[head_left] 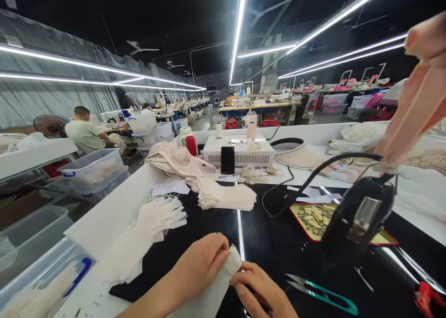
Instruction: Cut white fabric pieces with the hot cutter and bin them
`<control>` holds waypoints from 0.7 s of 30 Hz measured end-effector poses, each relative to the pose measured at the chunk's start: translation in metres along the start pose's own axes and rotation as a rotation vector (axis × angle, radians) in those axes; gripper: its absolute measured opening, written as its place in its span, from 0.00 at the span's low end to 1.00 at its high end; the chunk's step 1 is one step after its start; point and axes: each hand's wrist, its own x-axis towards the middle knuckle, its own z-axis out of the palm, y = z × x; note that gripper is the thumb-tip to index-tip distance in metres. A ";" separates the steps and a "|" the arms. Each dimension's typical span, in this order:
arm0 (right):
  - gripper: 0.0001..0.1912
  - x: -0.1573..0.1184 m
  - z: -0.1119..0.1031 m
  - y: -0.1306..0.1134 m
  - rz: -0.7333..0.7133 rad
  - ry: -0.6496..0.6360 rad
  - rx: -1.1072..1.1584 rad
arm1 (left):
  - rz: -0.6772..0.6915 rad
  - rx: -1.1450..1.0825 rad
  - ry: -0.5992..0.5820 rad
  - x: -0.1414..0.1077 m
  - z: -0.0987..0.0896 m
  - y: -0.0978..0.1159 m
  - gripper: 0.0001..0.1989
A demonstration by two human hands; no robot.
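Observation:
A pale cream fabric piece [213, 295] hangs down between my hands over the black tabletop [278, 243]. Closed around its upper left side is my left hand [200, 264], thumb and fingers pressed on the cloth. My right hand [261, 290] has curled fingers at the cloth's right edge, with the fingertips pinching it near the top corner. Teal-handled thread snips [324, 297] lie just right of my right hand, blades pointing left. Beyond the hands sits a stack of cream fabric pieces [226, 195], and another fanned stack [149, 229] lies to the left.
A black clamp-like device [362, 215] with a cable stands at right, partly over a tray [299, 215] of small yellowish pieces. A white box [240, 148] with a phone [227, 160] against it stands behind. Lace bra parts [177, 157] are heaped back left. A person [83, 132] sits far left.

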 end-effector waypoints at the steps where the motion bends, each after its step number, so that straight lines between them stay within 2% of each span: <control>1: 0.10 0.007 0.008 0.002 0.017 -0.022 0.020 | -0.044 -0.061 0.020 0.005 -0.005 0.001 0.07; 4: 0.11 0.029 0.028 0.009 0.060 -0.080 0.086 | -0.100 -0.246 0.093 0.023 -0.018 -0.003 0.05; 7: 0.15 0.053 0.029 0.018 0.142 -0.070 0.143 | -0.124 -0.337 0.203 0.043 -0.029 -0.019 0.09; 10: 0.20 0.083 0.010 0.031 0.175 0.031 0.094 | -0.158 -0.349 0.294 0.064 -0.043 -0.041 0.12; 15: 0.24 0.135 -0.028 0.061 0.221 0.211 -0.005 | -0.250 -0.357 0.435 0.101 -0.061 -0.076 0.11; 18: 0.23 0.161 -0.041 0.082 0.259 0.290 -0.059 | -0.319 -0.353 0.477 0.126 -0.063 -0.093 0.10; 21: 0.20 0.181 -0.051 0.102 0.299 0.332 -0.123 | -0.374 -0.339 0.475 0.148 -0.060 -0.109 0.14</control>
